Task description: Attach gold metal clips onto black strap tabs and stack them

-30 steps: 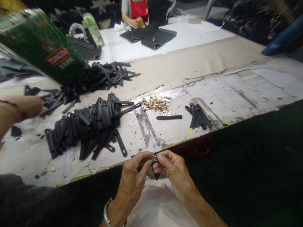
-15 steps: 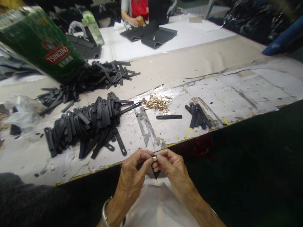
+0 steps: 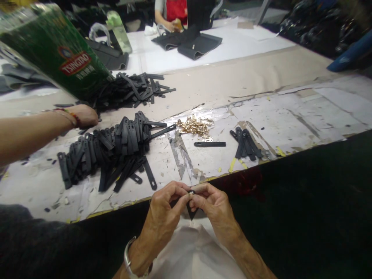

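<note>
- A small metal piece is pinched by the left hand and the right hand, with fingertips closed, before the edge of the table.
- A dark strip is seen just below it.
- Gold clips are heaped between a large strap pile and a smaller one.

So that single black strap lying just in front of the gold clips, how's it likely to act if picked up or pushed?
The single black strap looks fairly stiff, since it lies straight. Its thin, narrow shape suggests it's light. Being flat, it would probably slide rather than roll if pushed, perhaps into the gold clips just beyond it.
</note>
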Available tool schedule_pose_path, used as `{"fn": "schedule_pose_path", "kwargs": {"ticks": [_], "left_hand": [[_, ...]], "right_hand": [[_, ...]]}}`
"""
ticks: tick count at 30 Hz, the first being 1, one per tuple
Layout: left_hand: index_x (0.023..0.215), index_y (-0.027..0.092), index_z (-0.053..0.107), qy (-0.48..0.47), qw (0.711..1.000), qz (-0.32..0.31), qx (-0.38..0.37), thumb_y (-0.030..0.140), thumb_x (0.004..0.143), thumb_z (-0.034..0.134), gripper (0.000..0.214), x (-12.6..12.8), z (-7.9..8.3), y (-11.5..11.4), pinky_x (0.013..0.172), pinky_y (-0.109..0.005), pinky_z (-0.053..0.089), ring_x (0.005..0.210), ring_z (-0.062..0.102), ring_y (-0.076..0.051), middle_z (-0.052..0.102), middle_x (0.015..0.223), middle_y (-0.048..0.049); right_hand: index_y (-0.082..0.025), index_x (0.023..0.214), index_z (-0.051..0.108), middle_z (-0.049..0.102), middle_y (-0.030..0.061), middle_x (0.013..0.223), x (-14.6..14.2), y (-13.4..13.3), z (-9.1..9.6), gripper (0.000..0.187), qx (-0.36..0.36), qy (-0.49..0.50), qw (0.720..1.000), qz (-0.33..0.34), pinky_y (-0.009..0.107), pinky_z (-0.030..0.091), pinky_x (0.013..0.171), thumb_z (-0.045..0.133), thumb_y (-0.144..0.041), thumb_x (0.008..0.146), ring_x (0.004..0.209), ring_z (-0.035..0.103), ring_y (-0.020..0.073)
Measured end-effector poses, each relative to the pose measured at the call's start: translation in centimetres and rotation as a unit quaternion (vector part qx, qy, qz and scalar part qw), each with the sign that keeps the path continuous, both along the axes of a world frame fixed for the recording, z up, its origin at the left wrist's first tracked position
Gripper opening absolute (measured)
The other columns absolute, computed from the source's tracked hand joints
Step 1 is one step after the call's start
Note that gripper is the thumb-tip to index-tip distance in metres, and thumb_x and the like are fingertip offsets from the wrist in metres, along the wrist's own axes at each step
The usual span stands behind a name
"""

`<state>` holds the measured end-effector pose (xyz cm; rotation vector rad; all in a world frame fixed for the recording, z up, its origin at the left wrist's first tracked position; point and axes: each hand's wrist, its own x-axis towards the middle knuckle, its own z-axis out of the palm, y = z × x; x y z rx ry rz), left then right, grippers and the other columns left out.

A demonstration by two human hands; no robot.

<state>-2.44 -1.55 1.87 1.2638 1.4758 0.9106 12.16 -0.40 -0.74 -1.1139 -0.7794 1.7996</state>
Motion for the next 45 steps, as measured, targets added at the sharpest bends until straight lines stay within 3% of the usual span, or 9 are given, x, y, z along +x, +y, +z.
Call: {"fn": "schedule_pose_path", "kwargs": {"ticks": [12, 18, 23, 27, 29, 32, 36, 40, 45], "left_hand": [[0.072, 0.016, 0.063, -0.024, 0.999, 0.019, 0.024, 0.024, 0.086, 0.058, 0.017, 0.6, -0.6, -0.7, 0.085, -0.03, 0.049, 0.094, 0.063, -0.019, 0.065, 0.091, -0.0074], [0.07, 0.015, 0.062, -0.077, 0.996, 0.032, -0.003, 0.03, 0.085, 0.06, 0.022, 0.9, -0.7, -0.8, 0.079, -0.027, 0.051, 0.09, 0.062, -0.018, 0.063, 0.089, -0.0066], [0.072, 0.016, 0.06, -0.05, 0.998, 0.017, 0.019, 0.029, 0.086, 0.059, 0.019, 1.2, -1.0, -0.8, 0.077, -0.026, 0.051, 0.089, 0.062, -0.017, 0.062, 0.09, -0.0056], [0.088, 0.017, 0.058, -0.017, 0.999, 0.023, 0.025, 0.028, 0.086, 0.058, 0.011, 1.7, -0.7, -1.0, 0.076, -0.027, 0.051, 0.081, 0.064, -0.016, 0.063, 0.089, -0.0046], [0.093, 0.017, 0.058, 0.008, 1.0, -0.012, 0.015, 0.03, 0.088, 0.055, 0.014, 1.6, -0.1, -1.0, 0.075, -0.027, 0.05, 0.078, 0.063, -0.015, 0.064, 0.084, -0.0035], [0.085, 0.017, 0.062, -0.01, 0.991, -0.134, -0.025, 0.036, 0.093, 0.045, 0.027, 1.0, 1.2, -0.7, 0.072, -0.026, 0.049, 0.073, 0.061, -0.016, 0.065, 0.077, -0.0042], [0.079, 0.016, 0.066, -0.068, 0.965, -0.244, -0.066, 0.035, 0.097, 0.036, 0.041, 0.4, 2.4, -0.5, 0.068, -0.024, 0.049, 0.069, 0.062, -0.015, 0.067, 0.074, -0.0053], [0.082, 0.017, 0.066, 0.117, 0.966, -0.222, 0.06, 0.03, 0.095, 0.04, 0.031, 1.1, 2.1, -1.2, 0.058, -0.024, 0.047, 0.061, 0.057, -0.014, 0.063, 0.07, -0.0033], [0.115, 0.01, 0.056, 0.343, 0.89, -0.174, 0.243, 0.011, 0.092, 0.039, 0.028, 2.1, 0.1, -2.4, 0.059, -0.027, 0.05, 0.065, 0.059, -0.017, 0.062, 0.076, -0.0062]], "right_hand": [[-0.015, 0.082, 0.068, 0.064, 0.0, 0.066, 0.0, -0.3, 0.1, 0.02, 0.016, -0.014, 1.0, -0.013, 0.023, 0.048, 0.058, 0.078, -0.029, 0.071, 0.058, 0.058, 0.0114], [-0.015, 0.082, 0.067, 0.064, -0.0006, 0.065, 0.3, -0.6, -0.1, 0.017, 0.025, -0.021, 0.999, -0.018, 0.023, 0.047, 0.059, 0.075, -0.028, 0.074, 0.058, 0.058, 0.0112], [-0.015, 0.081, 0.066, 0.062, -0.0007, 0.063, 0.5, -0.8, 0.1, 0.017, 0.032, -0.042, 0.999, -0.009, 0.023, 0.046, 0.058, 0.073, -0.03, 0.076, 0.057, 0.056, 0.0112], [-0.017, 0.084, 0.066, 0.061, -0.0007, 0.067, 0.8, -0.9, 0.5, 0.016, 0.061, -0.068, 0.996, -0.019, 0.023, 0.046, 0.058, 0.072, -0.029, 0.077, 0.058, 0.055, 0.0112], [-0.019, 0.084, 0.066, 0.061, 0.0, 0.073, 1.2, -0.9, 0.8, 0.011, 0.101, -0.073, 0.992, -0.021, 0.024, 0.047, 0.06, 0.07, -0.027, 0.078, 0.062, 0.056, 0.0118], [-0.02, 0.078, 0.064, 0.056, 0.0016, 0.083, 2.3, -0.6, 1.3, 0.006, 0.161, -0.063, 0.985, 0.01, 0.025, 0.047, 0.062, 0.068, -0.024, 0.08, 0.068, 0.055, 0.013], [-0.02, 0.073, 0.065, 0.052, 0.002, 0.081, 3.6, -0.4, 1.9, 0.008, 0.174, -0.049, 0.982, 0.059, 0.027, 0.046, 0.064, 0.07, -0.024, 0.079, 0.07, 0.053, 0.0146], [-0.02, 0.075, 0.067, 0.055, 0.0009, 0.075, 3.7, -0.8, 1.4, 0.009, 0.114, -0.017, 0.993, 0.018, 0.026, 0.048, 0.061, 0.074, -0.026, 0.074, 0.067, 0.055, 0.0146], [-0.019, 0.081, 0.067, 0.062, -0.0001, 0.069, 2.7, -1.3, 0.5, 0.013, 0.06, 0.012, 0.998, -0.015, 0.024, 0.049, 0.055, 0.075, -0.027, 0.074, 0.055, 0.058, 0.0123]]}}
